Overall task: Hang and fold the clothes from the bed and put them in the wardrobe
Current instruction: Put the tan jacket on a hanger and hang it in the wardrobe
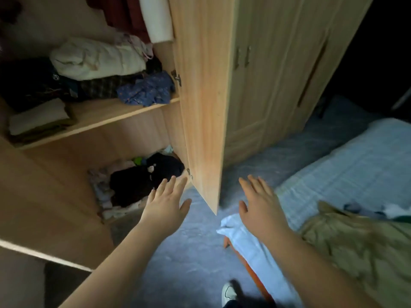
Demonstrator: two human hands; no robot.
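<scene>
- The open wardrobe door (200, 96) stands edge-on in the middle, and every place below is told from it.
- The left hand (165, 201) is just left of the door's lower corner, fingers straight and spread, holding nothing. It hovers in front of the bottom compartment.
- The right hand (259, 203) is just right of the door's lower corner, also flat with its fingers spread and holding nothing.
- Left of the door the wardrobe (93, 123) is open. On its shelf lie a cream bundle (95, 61), a crumpled blue patterned cloth (146, 90) beside the door's hinge, and a folded stack (40, 121) further left.
- Above the shelf, left of the door's top, hang a dark red garment (124, 14) and a white garment (155, 16).
- Low down to the left of the door, a black garment (142, 181) lies on pale clothes in the bottom compartment.
- Right of the door is the bed (355, 170) with its light blue cover. An olive garment (355, 241) lies rumpled on its near end, with more clothes showing past it.
- Below the door, the grey-blue floor (189, 252) runs between wardrobe and bed, and a white shoe (229, 294) shows at the bottom edge.
</scene>
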